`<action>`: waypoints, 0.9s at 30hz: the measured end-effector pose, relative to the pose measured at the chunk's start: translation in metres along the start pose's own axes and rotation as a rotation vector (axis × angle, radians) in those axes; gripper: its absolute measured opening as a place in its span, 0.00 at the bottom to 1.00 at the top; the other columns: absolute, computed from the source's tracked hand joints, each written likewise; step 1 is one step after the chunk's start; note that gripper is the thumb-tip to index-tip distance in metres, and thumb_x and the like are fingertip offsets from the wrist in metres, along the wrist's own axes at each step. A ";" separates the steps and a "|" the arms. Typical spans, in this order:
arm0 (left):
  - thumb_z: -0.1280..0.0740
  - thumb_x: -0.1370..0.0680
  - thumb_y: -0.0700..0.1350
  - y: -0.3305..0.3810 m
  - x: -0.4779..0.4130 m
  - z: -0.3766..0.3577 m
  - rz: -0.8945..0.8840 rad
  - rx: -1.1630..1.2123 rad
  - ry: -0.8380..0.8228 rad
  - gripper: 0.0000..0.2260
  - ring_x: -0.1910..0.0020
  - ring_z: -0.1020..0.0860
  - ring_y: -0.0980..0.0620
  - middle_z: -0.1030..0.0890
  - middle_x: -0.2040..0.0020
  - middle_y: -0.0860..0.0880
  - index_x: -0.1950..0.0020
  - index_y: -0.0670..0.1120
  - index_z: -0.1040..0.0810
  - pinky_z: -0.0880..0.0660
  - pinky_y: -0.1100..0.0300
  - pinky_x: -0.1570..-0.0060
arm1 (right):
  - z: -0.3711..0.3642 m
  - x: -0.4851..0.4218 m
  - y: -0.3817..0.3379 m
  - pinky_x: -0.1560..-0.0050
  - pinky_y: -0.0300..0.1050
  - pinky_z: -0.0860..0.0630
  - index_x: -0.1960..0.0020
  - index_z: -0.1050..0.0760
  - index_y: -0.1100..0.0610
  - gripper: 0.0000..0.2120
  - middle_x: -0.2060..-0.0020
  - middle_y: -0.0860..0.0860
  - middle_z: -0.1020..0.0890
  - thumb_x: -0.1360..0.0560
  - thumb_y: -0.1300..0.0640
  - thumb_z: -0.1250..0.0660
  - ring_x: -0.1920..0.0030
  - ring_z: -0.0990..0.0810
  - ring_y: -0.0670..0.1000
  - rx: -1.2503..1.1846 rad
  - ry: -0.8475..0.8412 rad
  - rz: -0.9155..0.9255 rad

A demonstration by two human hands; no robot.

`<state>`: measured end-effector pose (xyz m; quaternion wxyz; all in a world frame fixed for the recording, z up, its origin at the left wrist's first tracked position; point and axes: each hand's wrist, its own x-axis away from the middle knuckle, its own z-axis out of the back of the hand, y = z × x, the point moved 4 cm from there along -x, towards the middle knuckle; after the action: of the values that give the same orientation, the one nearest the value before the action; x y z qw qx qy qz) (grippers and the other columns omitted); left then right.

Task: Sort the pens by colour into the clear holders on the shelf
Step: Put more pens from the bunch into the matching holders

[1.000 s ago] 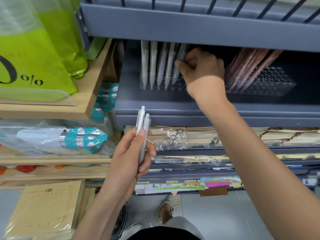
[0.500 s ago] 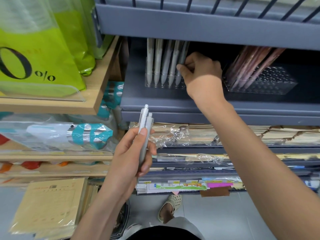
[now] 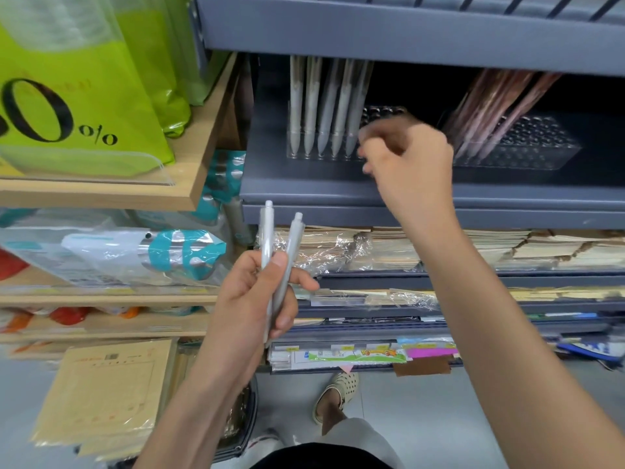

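Observation:
My left hand (image 3: pixel 257 296) grips two pale grey pens (image 3: pixel 276 262), their clicker ends pointing up, below the grey shelf (image 3: pixel 304 194). On that shelf a clear holder (image 3: pixel 297 155) carries several grey-white pens (image 3: pixel 324 106) standing tip down. My right hand (image 3: pixel 409 164) hovers just in front of this holder's right part, blurred, fingers loosely curled and holding nothing. Further right a second clear holder (image 3: pixel 537 157) carries several brownish-pink pens (image 3: pixel 497 106) leaning left.
An upper grey shelf edge (image 3: pixel 406 35) overhangs the holders. Green bags (image 3: pixel 84 96) sit on a wooden shelf (image 3: pixel 189 184) to the left. Wrapped notebooks (image 3: pixel 389 245) and stationery fill the lower shelves. Brown envelopes (image 3: pixel 105 390) lie at lower left; a sandalled foot (image 3: pixel 338 390) stands on the floor.
My right hand has let go of the last grey pen in the left holder and pulled back and down from it. The left hand has barely moved.

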<state>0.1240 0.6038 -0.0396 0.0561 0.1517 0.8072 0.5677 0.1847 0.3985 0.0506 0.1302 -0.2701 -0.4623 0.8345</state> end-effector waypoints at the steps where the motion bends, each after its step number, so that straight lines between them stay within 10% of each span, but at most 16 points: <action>1: 0.38 0.21 0.49 -0.001 0.000 -0.002 -0.001 -0.011 -0.009 0.11 0.79 0.36 0.53 0.16 0.58 0.39 0.51 0.41 0.33 0.40 0.63 0.80 | -0.001 0.013 0.000 0.57 0.47 0.20 0.60 0.20 0.50 0.04 0.66 0.47 0.15 0.26 0.53 0.31 0.67 0.18 0.45 -0.058 -0.106 -0.033; 7: 0.37 0.22 0.49 -0.013 -0.002 -0.019 0.044 0.007 -0.083 0.11 0.80 0.33 0.52 0.16 0.59 0.40 0.51 0.41 0.31 0.37 0.64 0.80 | -0.008 0.070 0.009 0.67 0.43 0.23 0.56 0.18 0.61 0.07 0.69 0.51 0.18 0.27 0.57 0.26 0.70 0.22 0.48 -0.236 -0.638 -0.150; 15: 0.37 0.22 0.52 -0.022 -0.009 -0.036 0.063 -0.074 -0.125 0.11 0.78 0.32 0.52 0.18 0.61 0.46 0.52 0.47 0.20 0.35 0.65 0.78 | 0.039 0.048 0.023 0.70 0.42 0.24 0.58 0.21 0.60 0.09 0.71 0.54 0.18 0.26 0.55 0.27 0.73 0.21 0.50 -0.467 -0.137 -0.201; 22: 0.38 0.22 0.52 -0.019 -0.026 -0.055 0.022 -0.021 -0.040 0.14 0.78 0.36 0.54 0.23 0.66 0.48 0.51 0.42 0.20 0.37 0.65 0.78 | 0.031 0.046 0.026 0.57 0.44 0.18 0.46 0.20 0.63 0.10 0.60 0.57 0.15 0.27 0.65 0.28 0.62 0.16 0.52 -0.431 -0.577 -0.126; 27: 0.40 0.18 0.48 -0.016 -0.033 -0.060 0.024 -0.033 0.041 0.13 0.78 0.40 0.55 0.25 0.67 0.48 0.49 0.48 0.16 0.45 0.64 0.78 | 0.047 0.000 0.025 0.58 0.43 0.18 0.54 0.20 0.58 0.03 0.64 0.54 0.14 0.25 0.64 0.29 0.61 0.15 0.53 -0.415 -0.256 -0.062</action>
<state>0.1368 0.5345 -0.0365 0.0353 0.1486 0.7967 0.5848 0.1586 0.3523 0.0495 0.0380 -0.1689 -0.6445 0.7448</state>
